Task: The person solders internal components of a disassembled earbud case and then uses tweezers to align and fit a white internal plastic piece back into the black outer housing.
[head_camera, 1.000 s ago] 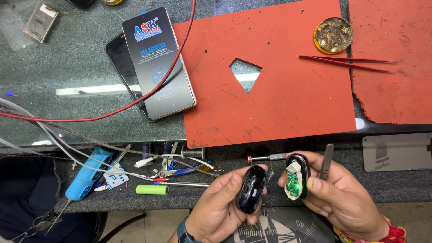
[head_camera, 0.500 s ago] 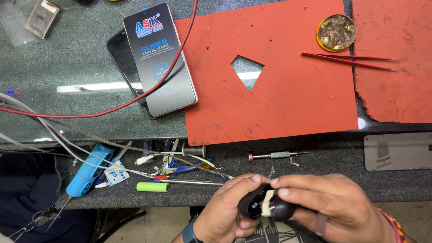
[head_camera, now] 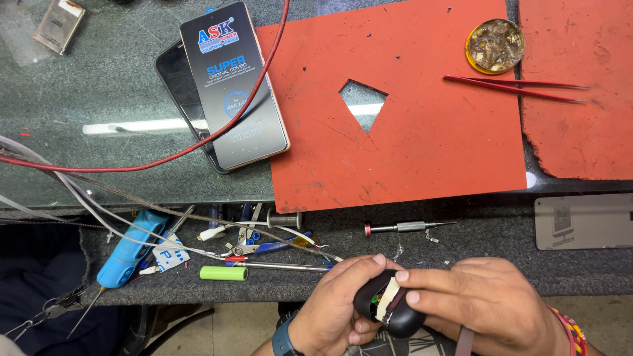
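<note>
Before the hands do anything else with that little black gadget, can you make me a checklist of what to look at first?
1. Both hands on the gadget: ok. The left hand cups the black case from below, and the right hand presses on it from above.
2. Two halves fully shut: not ok. A gap shows a green part inside.
3. Halves lined up evenly: cannot tell, fingers hide the edges.
4. Small screwdriver within reach: ok, it lies on the mat just above the hands.
5. Red tweezers out of the way: ok, far off on the red mat.
</note>
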